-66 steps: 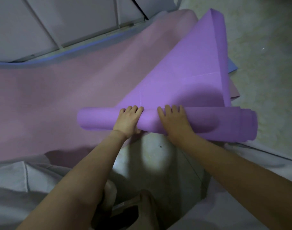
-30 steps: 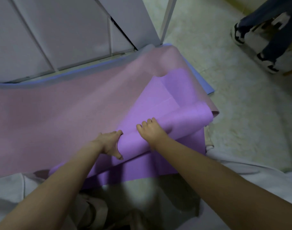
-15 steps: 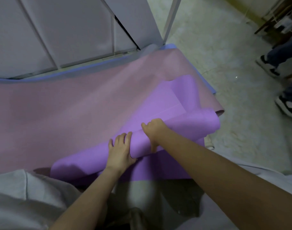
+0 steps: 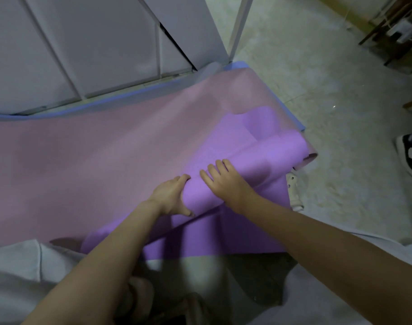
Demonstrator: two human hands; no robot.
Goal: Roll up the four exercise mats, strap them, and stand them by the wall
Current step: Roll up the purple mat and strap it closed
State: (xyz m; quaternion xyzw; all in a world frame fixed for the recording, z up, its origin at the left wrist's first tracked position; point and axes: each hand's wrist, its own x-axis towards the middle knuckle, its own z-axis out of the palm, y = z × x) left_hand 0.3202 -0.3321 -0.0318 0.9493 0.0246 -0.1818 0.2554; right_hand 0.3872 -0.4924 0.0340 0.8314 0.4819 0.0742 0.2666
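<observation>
Left hand (image 4: 171, 195) curls round the roll, thumb beneath. Right hand (image 4: 225, 184) flat on top, fingers straight, likely pressing the coil tight. Purple mat (image 4: 273, 156) part rolled, centre-right of frame, on the pink mat (image 4: 83, 160).

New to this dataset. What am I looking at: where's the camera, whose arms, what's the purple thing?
No machine here: a person works with bare hands. The camera sits on their head, looking down, so the arms enter from the bottom. The purple thing is an exercise mat, partly rolled. The left hand grips the roll, fingers over it and thumb on its near side; the right hand presses flat on top. It lies on a pink mat, with the edge of a blue mat showing underneath. At the right edge is another person's shoe.
</observation>
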